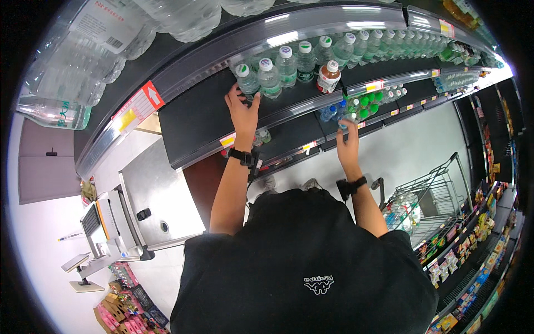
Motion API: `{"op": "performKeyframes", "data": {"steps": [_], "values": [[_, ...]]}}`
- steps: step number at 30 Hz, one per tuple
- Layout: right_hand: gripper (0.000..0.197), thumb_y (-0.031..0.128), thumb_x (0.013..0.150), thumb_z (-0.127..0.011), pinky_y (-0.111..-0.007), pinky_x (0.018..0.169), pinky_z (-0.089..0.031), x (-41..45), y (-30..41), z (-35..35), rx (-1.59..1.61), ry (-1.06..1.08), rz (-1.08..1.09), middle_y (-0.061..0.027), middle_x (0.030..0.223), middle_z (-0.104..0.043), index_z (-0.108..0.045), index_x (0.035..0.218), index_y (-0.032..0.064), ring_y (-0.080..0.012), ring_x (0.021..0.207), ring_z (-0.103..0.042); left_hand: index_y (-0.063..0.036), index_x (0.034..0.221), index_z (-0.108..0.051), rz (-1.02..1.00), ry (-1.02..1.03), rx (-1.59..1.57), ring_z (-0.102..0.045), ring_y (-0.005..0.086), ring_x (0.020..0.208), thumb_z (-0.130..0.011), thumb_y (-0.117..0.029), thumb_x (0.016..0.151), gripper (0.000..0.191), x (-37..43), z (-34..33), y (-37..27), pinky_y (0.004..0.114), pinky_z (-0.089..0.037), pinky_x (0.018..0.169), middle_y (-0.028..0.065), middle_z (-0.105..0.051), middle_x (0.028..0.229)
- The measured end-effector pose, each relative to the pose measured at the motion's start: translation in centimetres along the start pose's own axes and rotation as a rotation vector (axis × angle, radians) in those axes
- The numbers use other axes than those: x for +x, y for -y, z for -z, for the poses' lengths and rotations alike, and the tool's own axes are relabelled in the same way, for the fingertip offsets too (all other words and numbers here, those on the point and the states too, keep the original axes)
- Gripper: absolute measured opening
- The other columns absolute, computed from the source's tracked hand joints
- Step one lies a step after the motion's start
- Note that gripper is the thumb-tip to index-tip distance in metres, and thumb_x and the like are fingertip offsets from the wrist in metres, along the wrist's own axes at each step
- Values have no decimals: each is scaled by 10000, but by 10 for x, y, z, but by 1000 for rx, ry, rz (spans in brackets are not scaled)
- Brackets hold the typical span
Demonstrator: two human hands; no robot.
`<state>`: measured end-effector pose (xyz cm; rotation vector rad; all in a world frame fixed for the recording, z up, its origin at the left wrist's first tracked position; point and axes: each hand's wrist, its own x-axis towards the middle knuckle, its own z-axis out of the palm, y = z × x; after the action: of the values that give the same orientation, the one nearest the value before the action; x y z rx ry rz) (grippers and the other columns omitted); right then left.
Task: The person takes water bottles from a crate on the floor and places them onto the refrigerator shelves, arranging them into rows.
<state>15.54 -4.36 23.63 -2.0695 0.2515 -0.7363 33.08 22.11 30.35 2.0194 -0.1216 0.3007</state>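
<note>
My left hand [243, 115] reaches onto the dark shelf, thumb and fingers around the lower part of a clear plastic water bottle [248, 80] with a green-and-white cap. That bottle stands at the near end of a row; beside it is another small water bottle [269, 79] with a purple-and-white cap. My right hand [348, 140] hangs at the edge of a lower shelf, fingers apart, close to blue-tinted bottles [328, 113]. Nothing plainly sits in its grasp. A brown drink bottle [328, 77] with a white cap stands near the upper shelf's front edge.
Large water bottles [179, 18] fill the shelf above. At the right stands a wire shopping cart [438, 196] holding wrapped bottles. To the left are a steel counter [158, 188] and a weighing scale [102, 221]. Stacked cartons [121, 311] sit at the lower left.
</note>
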Motion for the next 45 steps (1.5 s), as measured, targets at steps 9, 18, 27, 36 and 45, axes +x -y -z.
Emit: {"op": "performKeyframes", "data": {"steps": [9, 18, 27, 36, 45], "values": [[176, -21, 932, -557, -336, 815, -546, -117, -42, 27, -62, 311, -372, -102, 1068, -680, -666, 1059, 34, -242, 952, -667, -21, 1355, -400, -42, -60, 242, -591, 396, 1125, -889, -410, 748, 871, 14, -18, -3, 482, -537, 886, 173, -486, 1245], [136, 17, 943, -586, -367, 757, -550, -63, 24, -17, 74, 459, -186, -142, 1002, -697, -660, 1057, 9, -283, 897, -695, -15, 1323, -407, -13, -64, 199, -603, 409, 1112, -865, -406, 783, 809, 9, -24, 1, 499, -545, 875, 181, -482, 1251], [124, 66, 975, -577, -350, 761, -536, -11, 74, -66, 273, 548, -146, -131, 980, -713, -652, 1059, 12, -248, 882, -693, -31, 1287, -464, 20, -35, 146, -624, 326, 958, -814, -325, 859, 627, -10, 1, 2, 438, -535, 806, 133, -500, 1183], [191, 168, 1004, -576, -353, 812, -561, -116, -13, -84, 72, 816, -397, -124, 940, -741, -666, 1045, 5, -241, 906, -729, -50, 1059, -650, 92, 718, -222, -621, 107, 683, -567, -58, 1001, 102, -119, 23, 83, 274, -496, 629, 34, -677, 826], [197, 213, 960, -585, -456, 816, -543, -187, -49, -149, 109, 798, -637, -168, 971, -726, -677, 1049, 62, -395, 949, -689, -67, 1125, -641, 200, 831, 149, -706, 181, 784, -581, -89, 986, 153, -149, -11, 190, 334, -554, 697, 87, -723, 899]]}}
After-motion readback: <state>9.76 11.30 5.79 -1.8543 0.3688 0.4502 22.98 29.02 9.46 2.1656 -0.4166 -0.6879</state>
